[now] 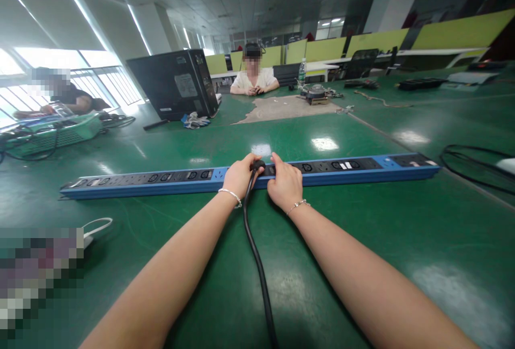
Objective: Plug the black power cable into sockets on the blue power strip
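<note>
A long blue power strip (181,176) with black sockets lies across the green table. My left hand (240,177) is closed round a black plug (257,165) at the middle of the strip. From the plug a thick black cable (257,252) runs down toward me, between my forearms. Just right of the plug, my right hand (285,182) rests on the strip with its index finger stretched out and its thumb side toward the plug. The plug's lower end is hidden, so its seating in a socket cannot be made out.
On the green table (225,145) stand a black computer case (173,86), gloves (196,120), a green basket (76,133) and a bottle (302,72). Black cables (466,158) lie at the right. One person (255,78) sits opposite, another (76,99) at the left.
</note>
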Demonstrator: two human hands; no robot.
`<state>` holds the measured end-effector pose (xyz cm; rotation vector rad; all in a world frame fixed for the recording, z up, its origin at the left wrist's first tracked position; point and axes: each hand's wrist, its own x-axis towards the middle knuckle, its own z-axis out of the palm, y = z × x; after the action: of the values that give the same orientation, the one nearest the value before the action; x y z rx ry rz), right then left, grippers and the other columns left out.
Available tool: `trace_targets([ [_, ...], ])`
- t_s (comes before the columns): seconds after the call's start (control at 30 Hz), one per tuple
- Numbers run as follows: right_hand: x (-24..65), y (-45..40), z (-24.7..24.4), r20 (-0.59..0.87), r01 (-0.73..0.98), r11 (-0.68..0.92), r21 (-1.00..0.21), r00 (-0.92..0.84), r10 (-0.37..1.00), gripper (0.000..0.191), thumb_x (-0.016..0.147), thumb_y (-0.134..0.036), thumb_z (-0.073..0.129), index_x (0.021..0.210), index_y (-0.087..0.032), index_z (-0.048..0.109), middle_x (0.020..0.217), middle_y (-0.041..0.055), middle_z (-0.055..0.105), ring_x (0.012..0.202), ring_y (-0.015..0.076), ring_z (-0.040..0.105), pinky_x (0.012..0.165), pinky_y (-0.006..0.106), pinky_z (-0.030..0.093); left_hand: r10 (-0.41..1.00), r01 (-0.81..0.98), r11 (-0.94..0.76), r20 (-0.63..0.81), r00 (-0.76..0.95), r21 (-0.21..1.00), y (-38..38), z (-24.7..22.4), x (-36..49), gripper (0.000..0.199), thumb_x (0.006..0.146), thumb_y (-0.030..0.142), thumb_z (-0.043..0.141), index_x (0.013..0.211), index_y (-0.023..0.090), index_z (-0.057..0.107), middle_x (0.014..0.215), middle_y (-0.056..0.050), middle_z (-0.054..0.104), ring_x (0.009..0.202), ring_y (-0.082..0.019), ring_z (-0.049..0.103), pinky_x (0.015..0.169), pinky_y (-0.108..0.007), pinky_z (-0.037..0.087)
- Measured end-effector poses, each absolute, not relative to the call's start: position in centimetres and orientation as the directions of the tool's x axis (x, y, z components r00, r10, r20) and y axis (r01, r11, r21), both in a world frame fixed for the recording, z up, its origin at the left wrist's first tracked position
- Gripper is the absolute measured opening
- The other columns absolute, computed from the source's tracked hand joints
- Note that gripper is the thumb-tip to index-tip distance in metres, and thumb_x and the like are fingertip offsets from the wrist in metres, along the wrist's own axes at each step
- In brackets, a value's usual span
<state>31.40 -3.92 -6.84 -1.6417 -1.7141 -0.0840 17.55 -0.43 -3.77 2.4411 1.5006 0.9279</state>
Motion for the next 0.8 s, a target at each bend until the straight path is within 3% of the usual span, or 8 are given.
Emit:
trace_targets([
  [0.3, 31.4, -3.9, -6.9, 0.536, 0.884, 0.176, -0.433, 0.095, 0.839, 0.062, 0.069, -0.012, 0.044, 0.131, -0.014, 0.044, 0.116, 0.0110, 0.062, 0.108, 0.0238, 0.051, 0.093, 0.039, 0.031, 0.814, 0.742, -0.543, 0.464, 0.349, 0.394, -0.1, -3.9, 17.8, 0.028, 0.080, 0.027, 0.056, 0.108, 0.021, 0.056, 0.088, -0.004, 0.068, 0.080, -0.019, 0.065, 0.074, -0.028, 0.048],
  [0.67, 31.2, -4.1, -6.6, 0.528, 0.882, 0.172, -0.438, 0.098, 0.844, 0.060, 0.071, -0.012, 0.044, 0.131, -0.014, 0.044, 0.116, 0.0108, 0.062, 0.109, 0.0228, 0.051, 0.093, 0.038, 0.031, 0.722, 0.773, -0.622, 0.475, 0.504, 0.124, -1.0, -3.5, 18.9, 0.021, 0.085, 0.017, 0.043, 0.103, 0.017, 0.054, 0.091, -0.008, 0.063, 0.088, -0.021, 0.057, 0.084, -0.034, 0.043],
  [0.8, 31.3, -4.1, -6.6, 0.521, 0.881, 0.175, -0.440, 0.092, 0.848, 0.061, 0.070, -0.013, 0.044, 0.131, -0.013, 0.044, 0.117, 0.0106, 0.062, 0.110, 0.0229, 0.051, 0.094, 0.039, 0.031, 0.725, 0.761, -0.634, 0.449, 0.523, 0.137, -0.9, -3.6, 18.5, 0.024, 0.086, 0.017, 0.042, 0.106, 0.018, 0.055, 0.090, -0.006, 0.064, 0.085, -0.019, 0.056, 0.083, -0.033, 0.044],
])
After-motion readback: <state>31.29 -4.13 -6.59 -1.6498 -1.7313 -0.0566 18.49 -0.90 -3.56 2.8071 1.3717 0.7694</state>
